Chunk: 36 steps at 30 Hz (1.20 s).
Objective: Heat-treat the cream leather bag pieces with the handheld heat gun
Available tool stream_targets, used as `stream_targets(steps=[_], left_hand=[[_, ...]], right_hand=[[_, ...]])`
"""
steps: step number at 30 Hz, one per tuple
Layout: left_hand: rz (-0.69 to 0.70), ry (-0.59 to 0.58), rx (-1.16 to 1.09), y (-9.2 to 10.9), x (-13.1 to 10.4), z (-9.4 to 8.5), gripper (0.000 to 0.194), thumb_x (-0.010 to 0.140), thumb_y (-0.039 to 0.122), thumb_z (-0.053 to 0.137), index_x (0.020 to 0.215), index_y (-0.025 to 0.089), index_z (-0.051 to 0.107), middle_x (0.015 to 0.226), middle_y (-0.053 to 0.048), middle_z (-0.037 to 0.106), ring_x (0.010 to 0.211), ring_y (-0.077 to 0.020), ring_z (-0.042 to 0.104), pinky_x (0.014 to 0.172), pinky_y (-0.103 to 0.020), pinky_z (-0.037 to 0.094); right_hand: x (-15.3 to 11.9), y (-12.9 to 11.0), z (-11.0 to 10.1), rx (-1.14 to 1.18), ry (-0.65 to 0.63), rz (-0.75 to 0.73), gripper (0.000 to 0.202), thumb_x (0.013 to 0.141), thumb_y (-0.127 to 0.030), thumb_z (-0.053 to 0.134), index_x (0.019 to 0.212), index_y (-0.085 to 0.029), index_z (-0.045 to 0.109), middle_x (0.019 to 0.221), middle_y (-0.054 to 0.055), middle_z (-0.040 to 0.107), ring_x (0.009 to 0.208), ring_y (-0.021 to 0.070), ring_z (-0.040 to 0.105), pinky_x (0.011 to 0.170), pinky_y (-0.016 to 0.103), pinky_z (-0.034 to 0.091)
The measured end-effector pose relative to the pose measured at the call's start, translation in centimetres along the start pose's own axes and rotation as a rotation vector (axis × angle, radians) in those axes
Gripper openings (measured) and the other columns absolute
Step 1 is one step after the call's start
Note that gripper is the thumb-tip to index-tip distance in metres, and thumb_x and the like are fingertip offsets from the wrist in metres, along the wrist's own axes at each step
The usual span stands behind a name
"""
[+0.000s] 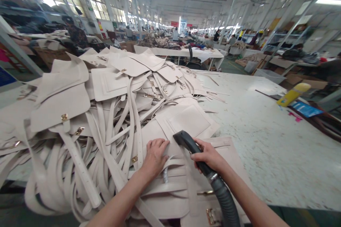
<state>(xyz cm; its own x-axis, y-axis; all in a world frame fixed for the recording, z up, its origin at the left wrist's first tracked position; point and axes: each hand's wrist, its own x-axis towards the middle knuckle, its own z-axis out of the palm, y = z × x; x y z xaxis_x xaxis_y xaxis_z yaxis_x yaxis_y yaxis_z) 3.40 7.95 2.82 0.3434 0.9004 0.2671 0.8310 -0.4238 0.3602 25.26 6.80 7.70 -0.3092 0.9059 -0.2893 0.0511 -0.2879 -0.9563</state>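
Note:
My right hand (206, 155) is wrapped round a black vacuum nozzle (191, 143), whose ribbed hose (226, 198) runs down past the lower edge of the view. The nozzle's flat mouth points left, at or just over a pale beige leather-like bag piece (186, 118). On the beige material beside it lies my left hand (156, 154), palm down, fingers stretched and holding nothing. Below my hands, another beige bag panel (170, 198) carries several straps and a gold clasp (211, 216). What lies beneath my left palm is hidden.
A large heap of beige bag pieces (109, 81) with dangling straps and gold buckles covers the table's left half. Scraps dot the pale tabletop (255, 142) at right. A yellow bottle (294, 94) lies there near a blue packet (306, 109). Other people work farther back.

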Motion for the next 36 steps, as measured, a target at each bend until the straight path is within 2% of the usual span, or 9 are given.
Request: stream_targets(steps=[3, 6, 10, 14, 19, 22, 26, 31, 36], left_hand=[[-0.057, -0.103, 0.059, 0.9, 1.1, -0.8, 0.025, 0.065, 0.016, 0.054, 0.09, 0.021, 0.056, 0.089, -0.006, 0.058, 0.087, -0.0224, 0.051, 0.076, -0.035, 0.037], [-0.104, -0.21, 0.005, 1.1, 2.7, -2.1, 0.005, 0.068, 0.021, 0.053, 0.071, 0.02, 0.056, 0.072, -0.002, 0.059, 0.071, -0.0183, 0.053, 0.062, -0.027, 0.036], [-0.18, -0.048, -0.009, -0.5, 5.6, -3.4, 0.01, 0.07, 0.028, 0.051, 0.069, 0.02, 0.056, 0.069, 0.0, 0.059, 0.068, -0.0171, 0.053, 0.058, -0.025, 0.032], [-0.202, -0.004, -0.013, -3.2, 7.6, -2.7, 0.012, 0.069, 0.03, 0.051, 0.067, 0.019, 0.056, 0.066, 0.0, 0.058, 0.067, -0.0166, 0.052, 0.058, -0.025, 0.032], [-0.172, -0.014, -0.046, -4.8, 7.3, -1.1, 0.015, 0.07, 0.034, 0.051, 0.07, 0.019, 0.056, 0.069, 0.001, 0.058, 0.069, -0.0156, 0.052, 0.06, -0.024, 0.033], [-0.163, -0.002, -0.05, -4.9, 6.9, -0.8, 0.015, 0.071, 0.034, 0.051, 0.072, 0.02, 0.055, 0.072, 0.001, 0.058, 0.071, -0.0156, 0.052, 0.062, -0.024, 0.033], [-0.155, 0.012, -0.045, -4.9, 6.6, -0.5, 0.014, 0.072, 0.034, 0.05, 0.074, 0.02, 0.055, 0.074, 0.001, 0.059, 0.073, -0.0157, 0.052, 0.062, -0.024, 0.033], [-0.169, 0.031, -0.019, -5.1, 6.6, -0.4, 0.015, 0.073, 0.034, 0.05, 0.076, 0.021, 0.055, 0.076, 0.001, 0.059, 0.073, -0.016, 0.052, 0.061, -0.024, 0.033], [-0.166, 0.041, -0.024, -5.2, 6.6, -0.4, 0.015, 0.073, 0.034, 0.05, 0.076, 0.02, 0.055, 0.075, 0.001, 0.06, 0.073, -0.0159, 0.053, 0.062, -0.024, 0.033]], right_hand=[[0.6, -1.1, 0.7, -0.044, 0.108, -0.081, 0.072, 0.061, -0.013, 0.061, 0.128, -0.023, 0.038, 0.063, -0.006, 0.055, 0.042, 0.0114, 0.054, 0.033, 0.021, 0.044], [-1.4, -2.3, 0.0, -0.062, 0.182, -0.122, 0.073, 0.063, -0.014, 0.06, 0.131, -0.024, 0.033, 0.065, -0.006, 0.055, 0.044, 0.0111, 0.053, 0.036, 0.023, 0.046], [-6.4, -3.1, -2.3, -0.068, 0.313, -0.097, 0.073, 0.064, -0.014, 0.061, 0.131, -0.023, 0.032, 0.064, -0.005, 0.058, 0.043, 0.0114, 0.052, 0.039, 0.024, 0.047], [-11.1, -1.3, -3.5, -0.03, 0.339, 0.035, 0.079, 0.063, -0.016, 0.062, 0.133, -0.022, 0.026, 0.06, -0.005, 0.06, 0.04, 0.0122, 0.051, 0.037, 0.024, 0.044], [-14.2, 3.0, -3.0, 0.101, 0.179, 0.198, 0.082, 0.057, -0.014, 0.06, 0.132, -0.022, 0.029, 0.073, -0.003, 0.058, 0.043, 0.0099, 0.051, 0.034, 0.019, 0.041], [-14.0, 4.0, -2.3, 0.192, 0.055, 0.234, 0.08, 0.053, -0.012, 0.061, 0.129, -0.022, 0.036, 0.078, -0.002, 0.058, 0.043, 0.0075, 0.049, 0.034, 0.016, 0.037], [-11.5, 2.8, -0.9, 0.147, -0.029, 0.207, 0.079, 0.055, -0.008, 0.059, 0.13, -0.019, 0.035, 0.072, -0.003, 0.061, 0.043, 0.0077, 0.048, 0.035, 0.016, 0.036], [-8.1, 1.4, -0.7, 0.081, 0.022, 0.147, 0.076, 0.057, -0.009, 0.062, 0.129, -0.018, 0.038, 0.072, -0.004, 0.06, 0.043, 0.0094, 0.05, 0.039, 0.021, 0.043], [-8.5, 2.2, -2.6, 0.11, 0.127, 0.099, 0.085, 0.059, -0.014, 0.063, 0.134, -0.021, 0.025, 0.067, -0.004, 0.059, 0.038, 0.011, 0.051, 0.032, 0.022, 0.043]])
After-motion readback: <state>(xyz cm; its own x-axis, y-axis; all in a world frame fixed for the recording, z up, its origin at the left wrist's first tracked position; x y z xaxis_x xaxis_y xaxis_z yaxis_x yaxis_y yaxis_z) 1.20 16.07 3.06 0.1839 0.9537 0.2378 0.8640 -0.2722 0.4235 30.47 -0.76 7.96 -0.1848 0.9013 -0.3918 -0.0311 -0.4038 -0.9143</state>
